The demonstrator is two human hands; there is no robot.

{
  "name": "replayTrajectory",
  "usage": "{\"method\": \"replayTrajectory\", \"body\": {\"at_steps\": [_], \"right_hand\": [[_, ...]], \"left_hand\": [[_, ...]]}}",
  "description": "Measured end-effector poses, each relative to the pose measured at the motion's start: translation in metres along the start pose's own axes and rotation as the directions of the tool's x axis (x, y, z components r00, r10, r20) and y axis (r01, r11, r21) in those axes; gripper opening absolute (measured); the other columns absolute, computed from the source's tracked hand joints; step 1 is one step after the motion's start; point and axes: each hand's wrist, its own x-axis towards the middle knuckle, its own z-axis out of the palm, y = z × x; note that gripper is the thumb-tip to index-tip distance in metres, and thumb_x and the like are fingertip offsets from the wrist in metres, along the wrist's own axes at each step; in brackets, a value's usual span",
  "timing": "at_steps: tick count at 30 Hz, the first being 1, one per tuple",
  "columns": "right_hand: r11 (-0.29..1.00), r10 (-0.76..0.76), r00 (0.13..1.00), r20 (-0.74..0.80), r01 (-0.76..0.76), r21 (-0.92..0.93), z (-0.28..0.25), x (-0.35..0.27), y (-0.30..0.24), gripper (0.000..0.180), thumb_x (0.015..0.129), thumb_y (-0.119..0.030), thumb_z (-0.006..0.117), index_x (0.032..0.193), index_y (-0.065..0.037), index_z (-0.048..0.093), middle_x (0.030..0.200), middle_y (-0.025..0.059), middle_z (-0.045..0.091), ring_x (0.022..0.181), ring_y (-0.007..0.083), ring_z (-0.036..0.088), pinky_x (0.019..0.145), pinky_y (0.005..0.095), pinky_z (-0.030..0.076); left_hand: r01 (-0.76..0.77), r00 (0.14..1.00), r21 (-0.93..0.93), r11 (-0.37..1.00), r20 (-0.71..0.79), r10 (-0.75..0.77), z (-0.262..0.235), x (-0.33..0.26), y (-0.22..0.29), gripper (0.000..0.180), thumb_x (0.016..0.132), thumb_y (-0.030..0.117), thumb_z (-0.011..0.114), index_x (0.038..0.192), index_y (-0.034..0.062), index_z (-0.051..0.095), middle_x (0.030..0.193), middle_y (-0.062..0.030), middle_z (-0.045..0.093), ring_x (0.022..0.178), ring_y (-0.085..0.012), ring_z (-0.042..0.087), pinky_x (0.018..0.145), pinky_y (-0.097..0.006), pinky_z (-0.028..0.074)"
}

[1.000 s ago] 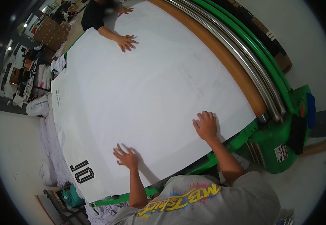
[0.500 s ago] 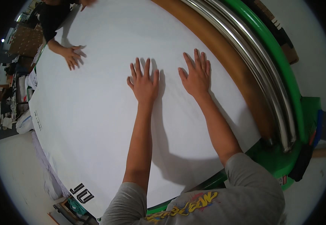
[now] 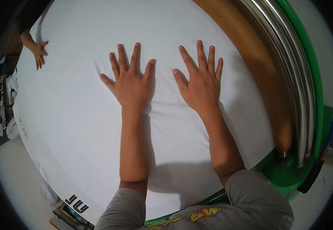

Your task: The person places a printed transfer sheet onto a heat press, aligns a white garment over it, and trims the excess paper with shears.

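Note:
A large white sheet (image 3: 70,126) lies spread over a wide table. My left hand (image 3: 130,80) rests flat on it, palm down, fingers spread. My right hand (image 3: 201,82) lies flat beside it, a little to the right, fingers also spread; the two hands are apart and hold nothing. Small creases in the sheet run out from under my left hand. At the far left another person's hand (image 3: 40,53) presses on the same sheet.
An orange-brown roller (image 3: 258,69) and shiny steel bars (image 3: 295,76) curve along the sheet's right side on a green machine frame (image 3: 319,130). Black marks (image 3: 76,203) are printed near the sheet's lower left edge. Piles of white cloth (image 3: 9,130) lie on the floor at left.
My arms have stretched forward from the sheet's near edge to its middle, hands now flat side by side. The view has closed in on the sheet.

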Motion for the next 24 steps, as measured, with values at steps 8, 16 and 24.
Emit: {"method": "replayTrajectory", "body": {"at_steps": [8, 16, 24], "right_hand": [[0.993, 0.025, 0.995, 0.102, -0.036, 0.109, -0.009, -0.052, -0.046, 0.075, 0.109, -0.056, 0.059, 0.174, -0.019, 0.044, 0.183, 0.0225, 0.027, 0.17, 0.0488, 0.018, 0.134, 0.0695, 0.012], [0.984, 0.003, 0.999, 0.045, -0.011, 0.179, -0.009, -0.058, -0.045, 0.074, 0.107, -0.057, 0.062, 0.169, -0.018, 0.052, 0.181, 0.0239, 0.03, 0.169, 0.0494, 0.021, 0.134, 0.069, 0.012], [0.977, -0.018, 0.999, 0.03, 0.011, 0.214, -0.011, -0.06, -0.042, 0.07, 0.107, -0.056, 0.063, 0.169, -0.024, 0.053, 0.182, 0.0249, 0.03, 0.168, 0.0505, 0.022, 0.134, 0.0693, 0.014]], "left_hand": [[-0.014, 1.0, -0.027, 1.0, -0.001, 0.014, 0.008, -0.003, -0.01, 0.065, 0.111, 0.064, 0.052, 0.17, 0.0384, 0.048, 0.186, -0.0035, 0.028, 0.174, -0.029, 0.016, 0.136, -0.069, 0.0], [0.087, 0.994, 0.029, 0.996, 0.069, -0.089, -0.01, -0.003, -0.003, 0.067, 0.111, 0.059, 0.048, 0.173, 0.0361, 0.043, 0.188, -0.003, 0.024, 0.175, -0.0292, 0.011, 0.136, -0.067, -0.002], [0.124, 0.991, -0.017, 0.992, -0.04, -0.125, 0.005, -0.007, -0.096, 0.06, 0.117, 0.061, 0.032, 0.173, 0.0432, 0.042, 0.187, -0.0012, 0.025, 0.174, -0.0277, 0.015, 0.136, -0.068, 0.001]]}}
